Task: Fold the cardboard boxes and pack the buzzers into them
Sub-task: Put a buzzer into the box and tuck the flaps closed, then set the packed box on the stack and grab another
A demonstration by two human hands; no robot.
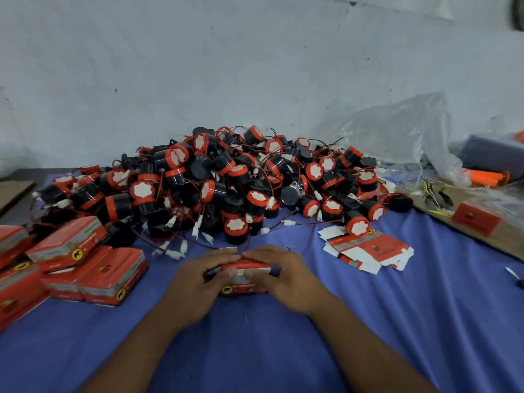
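A small red cardboard box (244,282) stands on the blue cloth (368,321) in front of me. My left hand (195,276) grips its left end and my right hand (280,276) grips its right end, fingers curled over the top edge. What is inside the box is hidden. Behind it rises a big heap of black-and-red buzzers (215,177) with red wires and white plugs. Flat unfolded boxes (368,251) lie to the right, with one buzzer (357,226) resting at their far edge.
Several closed red boxes (71,265) are stacked at the left. At the right lie a cardboard sheet (504,239) with one red box (476,221), a clear plastic bag (397,131) and orange tools (482,177). A pale wall stands behind.
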